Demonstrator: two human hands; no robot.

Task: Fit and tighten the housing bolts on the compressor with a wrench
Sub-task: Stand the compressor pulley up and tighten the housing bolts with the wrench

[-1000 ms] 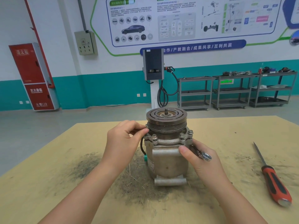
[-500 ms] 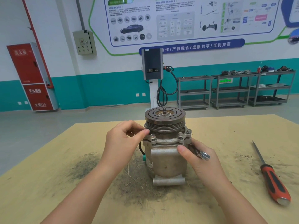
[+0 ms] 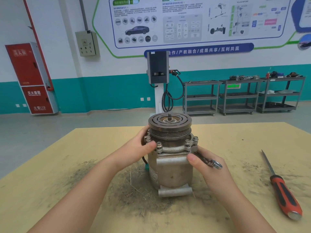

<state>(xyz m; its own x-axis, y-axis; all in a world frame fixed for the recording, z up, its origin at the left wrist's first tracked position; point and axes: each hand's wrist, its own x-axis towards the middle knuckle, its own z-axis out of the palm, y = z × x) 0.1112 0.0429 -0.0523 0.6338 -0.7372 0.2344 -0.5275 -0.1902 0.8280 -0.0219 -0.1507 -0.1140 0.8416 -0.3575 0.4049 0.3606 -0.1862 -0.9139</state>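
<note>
While the compressor (image 3: 170,165) stands upright on the worktop (image 3: 67,190), pulley end up, its bolts (image 3: 187,141) poke up in a ring round the flange, so each bolt's long axis runs straight up. The left hand (image 3: 139,147) curls round the flange at the left side, fingertips touching a bolt (image 3: 147,139) there, and is the nearer hand to it. The right hand (image 3: 208,167) steadies the body from the right, thumb pressed on the casing, fingers wrapped round a wrench (image 3: 211,163) whose free end points down and right, away from the bolts. To reach a bolt head, the wrench would likely have to swing up and inward. A screwdriver (image 3: 284,192) lies well apart to the right. No container is in view.
</note>
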